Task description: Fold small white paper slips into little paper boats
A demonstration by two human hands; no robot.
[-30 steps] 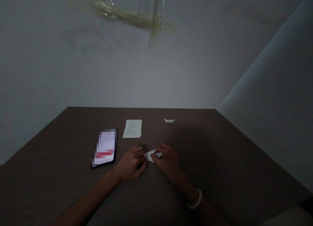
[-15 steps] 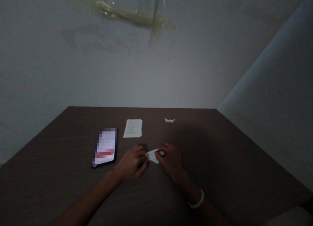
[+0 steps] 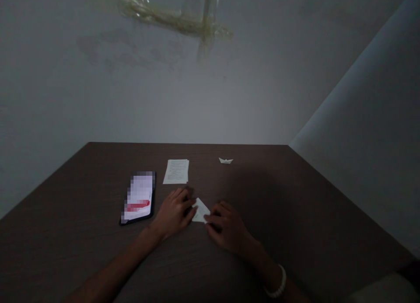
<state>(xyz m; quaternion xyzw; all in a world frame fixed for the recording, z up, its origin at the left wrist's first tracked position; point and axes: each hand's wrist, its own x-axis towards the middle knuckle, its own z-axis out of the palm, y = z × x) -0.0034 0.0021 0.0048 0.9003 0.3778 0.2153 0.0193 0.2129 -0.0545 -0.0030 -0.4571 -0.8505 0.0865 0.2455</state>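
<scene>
A small folded white paper lies on the dark brown table between my hands, showing a triangular flap. My left hand presses its fingertips on the paper's left edge, fingers curled. My right hand pinches the paper's lower right corner with fingers closed; a white bead bracelet sits on that wrist. The room is dim.
A phone with a lit screen lies left of my left hand. A printed paper slip sits behind my hands. A tiny white paper boat stands near the table's far edge. Walls close in behind and at right.
My right hand has slid down and toward me along the paper. The paper now shows a triangular fold instead of a flat strip. My left hand stayed nearly in place.
</scene>
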